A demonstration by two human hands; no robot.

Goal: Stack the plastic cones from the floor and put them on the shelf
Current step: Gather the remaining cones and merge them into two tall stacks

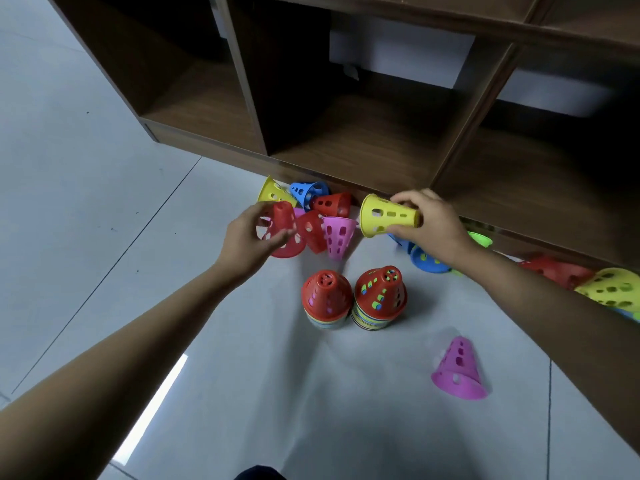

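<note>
Left hand [254, 235] grips a red cone [282, 233], right hand [434, 225] a yellow cone [386, 216]; probably light and stiff, best held by the narrow tops.

Pale grey tiled floor [86, 168] w/ thin dark grout lines [104, 276]; bright light patch [156, 407] reflected bottom-left. Dark brown wood shelf [363, 147] across top, open compartments; white wall [398, 57] visible thru back.

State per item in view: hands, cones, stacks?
left hand: grips red cone
right hand: grips yellow cone, sideways
left stack: upright, red on top
right stack: upright, red on top
lone pink cone: standing on floor
loose cones: tipped over by shelf
</note>
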